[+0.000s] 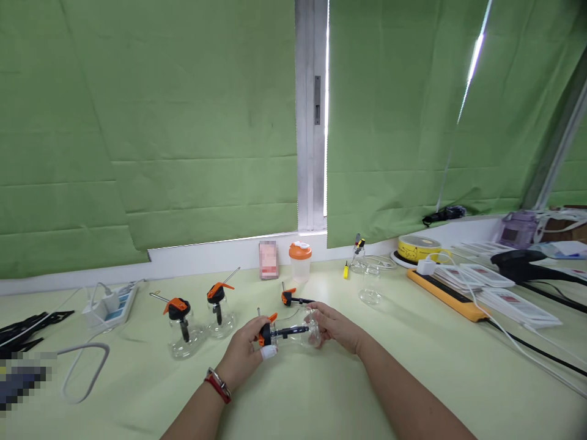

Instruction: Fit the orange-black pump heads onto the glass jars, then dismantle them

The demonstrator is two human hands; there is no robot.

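A clear glass bottle [300, 322] lies on its side in the air or just over the table; I cannot tell whether it touches. My left hand [247, 349] is closed round its black and orange cap [266, 333], a white wrap on one digit. The fingers of my right hand [334, 329] curl round the glass base. Inside runs a black tube [290, 332]. Just beyond lies a loose black and orange cap [288, 297] with a tube. To the left, two similar capped bottles, a nearer one [182, 333] and a farther one [220, 315], stand upright with metal rods jutting from their caps.
Behind stand an orange-lidded cup [301, 263] and a pinkish box [268, 260]. Rightward are a glass bottle [370, 287], a small yellow tool [346, 270], a yellow spool [417, 248], an orange power strip [444, 294] and trailing cables. A white power strip [112, 308] lies left.
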